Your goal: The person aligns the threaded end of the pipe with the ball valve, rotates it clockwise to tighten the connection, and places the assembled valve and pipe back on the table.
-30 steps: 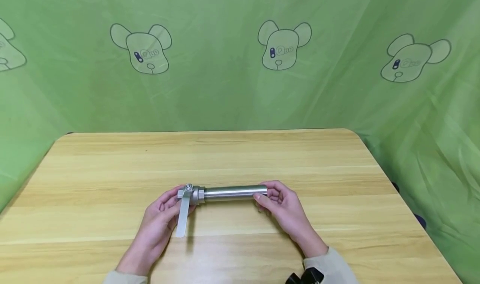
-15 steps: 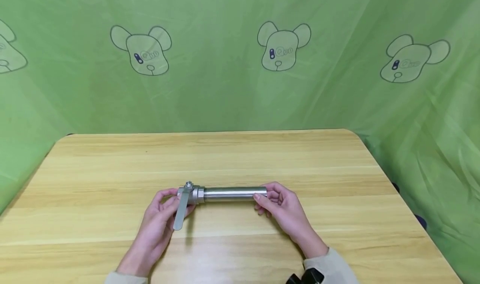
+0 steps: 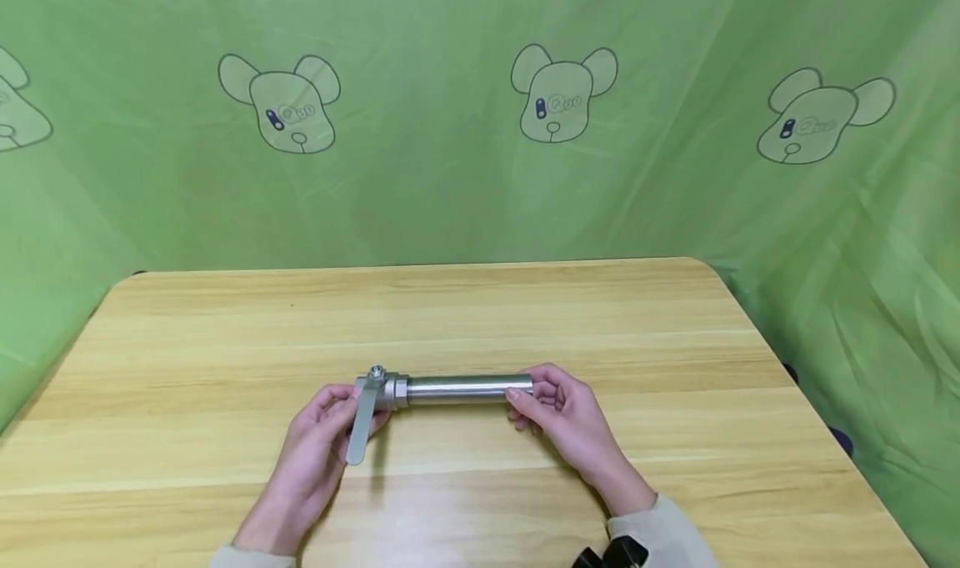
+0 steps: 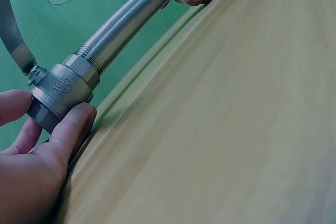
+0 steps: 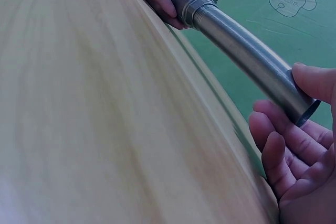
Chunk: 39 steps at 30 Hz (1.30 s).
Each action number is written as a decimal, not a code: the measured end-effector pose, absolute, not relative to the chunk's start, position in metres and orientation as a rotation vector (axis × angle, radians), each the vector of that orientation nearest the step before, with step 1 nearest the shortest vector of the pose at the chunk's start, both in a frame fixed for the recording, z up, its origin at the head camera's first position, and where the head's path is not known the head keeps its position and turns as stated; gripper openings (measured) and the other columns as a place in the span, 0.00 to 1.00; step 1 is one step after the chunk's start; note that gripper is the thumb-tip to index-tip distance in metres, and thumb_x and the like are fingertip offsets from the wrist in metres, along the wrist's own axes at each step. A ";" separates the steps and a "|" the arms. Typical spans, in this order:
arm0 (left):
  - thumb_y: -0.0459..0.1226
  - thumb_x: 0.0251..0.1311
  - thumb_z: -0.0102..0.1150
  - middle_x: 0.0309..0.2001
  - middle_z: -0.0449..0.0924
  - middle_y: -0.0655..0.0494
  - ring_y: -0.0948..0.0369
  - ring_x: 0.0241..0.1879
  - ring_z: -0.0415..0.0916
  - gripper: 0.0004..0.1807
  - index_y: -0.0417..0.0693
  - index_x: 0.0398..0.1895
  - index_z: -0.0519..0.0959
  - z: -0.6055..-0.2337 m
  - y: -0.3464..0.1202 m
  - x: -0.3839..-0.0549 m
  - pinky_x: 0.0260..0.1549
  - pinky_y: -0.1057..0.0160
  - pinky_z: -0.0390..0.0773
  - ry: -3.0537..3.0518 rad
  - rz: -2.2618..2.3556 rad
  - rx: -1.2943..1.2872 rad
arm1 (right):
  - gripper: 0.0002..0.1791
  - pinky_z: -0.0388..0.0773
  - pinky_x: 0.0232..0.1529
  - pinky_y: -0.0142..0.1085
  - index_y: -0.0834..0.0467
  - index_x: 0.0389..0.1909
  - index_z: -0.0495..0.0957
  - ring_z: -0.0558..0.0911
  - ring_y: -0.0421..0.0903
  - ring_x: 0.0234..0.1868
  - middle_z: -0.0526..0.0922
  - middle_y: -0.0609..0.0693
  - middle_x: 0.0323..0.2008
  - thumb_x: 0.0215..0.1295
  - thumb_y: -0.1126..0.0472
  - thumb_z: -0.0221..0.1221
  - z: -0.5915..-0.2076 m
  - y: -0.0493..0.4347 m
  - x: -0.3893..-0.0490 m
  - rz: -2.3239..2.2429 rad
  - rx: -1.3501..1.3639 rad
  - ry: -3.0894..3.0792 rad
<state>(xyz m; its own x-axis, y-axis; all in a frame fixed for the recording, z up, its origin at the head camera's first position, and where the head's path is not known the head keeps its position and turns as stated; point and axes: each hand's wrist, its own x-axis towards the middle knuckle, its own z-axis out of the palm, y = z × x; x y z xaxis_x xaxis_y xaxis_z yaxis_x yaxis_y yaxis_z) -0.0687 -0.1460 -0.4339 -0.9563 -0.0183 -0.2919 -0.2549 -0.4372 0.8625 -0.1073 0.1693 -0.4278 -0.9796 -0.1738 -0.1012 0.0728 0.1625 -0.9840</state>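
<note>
A steel ball valve [image 4: 62, 87] is joined to a threaded metal pipe [image 3: 468, 389], and the two are held level above the table. My left hand [image 3: 311, 451] grips the valve body at the left end, its thumb and fingers on opposite sides. The flat lever handle [image 3: 363, 426] points toward me, in front of the fingers. At the other end my right hand [image 3: 573, 426] pinches the pipe near its open mouth, the thumb on the near side. Some thread shows beside the valve in the left wrist view.
A wood-grain table [image 3: 480, 318] lies beneath both hands. Behind it and at the sides hangs a green cloth [image 3: 427, 184] printed with bear heads. A black object [image 3: 611, 553] sits by the right sleeve [image 3: 660, 535].
The lever handle tilted slightly and its end shifted a little left and up. The left fingers moved slightly on the valve. The right hand's grip stays nearly the same.
</note>
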 end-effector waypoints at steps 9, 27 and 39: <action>0.34 0.80 0.54 0.75 0.73 0.43 0.62 0.63 0.85 0.27 0.41 0.77 0.61 -0.433 -0.148 -0.068 0.68 0.60 0.84 1.618 2.467 -0.400 | 0.20 0.89 0.35 0.31 0.68 0.56 0.79 0.89 0.44 0.34 0.89 0.60 0.39 0.72 0.59 0.70 -0.427 0.168 -0.107 -1.911 -0.071 2.237; 0.36 0.80 0.54 0.81 0.65 0.41 0.66 0.64 0.83 0.31 0.37 0.81 0.62 -0.433 -0.150 -0.070 0.69 0.62 0.83 1.623 2.428 -0.361 | 0.19 0.88 0.32 0.32 0.68 0.53 0.80 0.89 0.45 0.31 0.91 0.60 0.36 0.75 0.56 0.68 -0.428 0.168 -0.109 -1.887 -0.058 2.255; 0.34 0.80 0.54 0.78 0.70 0.42 0.63 0.63 0.84 0.30 0.35 0.80 0.64 -0.434 -0.149 -0.070 0.67 0.62 0.84 1.618 2.436 -0.360 | 0.18 0.89 0.34 0.32 0.64 0.50 0.85 0.86 0.45 0.33 0.89 0.58 0.36 0.74 0.52 0.68 -0.428 0.166 -0.109 -1.823 -0.016 2.384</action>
<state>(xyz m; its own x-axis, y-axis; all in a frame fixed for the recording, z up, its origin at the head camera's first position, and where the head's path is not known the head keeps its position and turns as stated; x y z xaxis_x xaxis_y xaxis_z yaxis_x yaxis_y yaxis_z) -0.0699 -0.1493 -0.4341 -0.9514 0.0279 -0.3068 -0.2936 -0.3836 0.8756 -0.1086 0.1659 -0.4283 -0.9901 -0.0936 -0.1048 0.0765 0.2659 -0.9610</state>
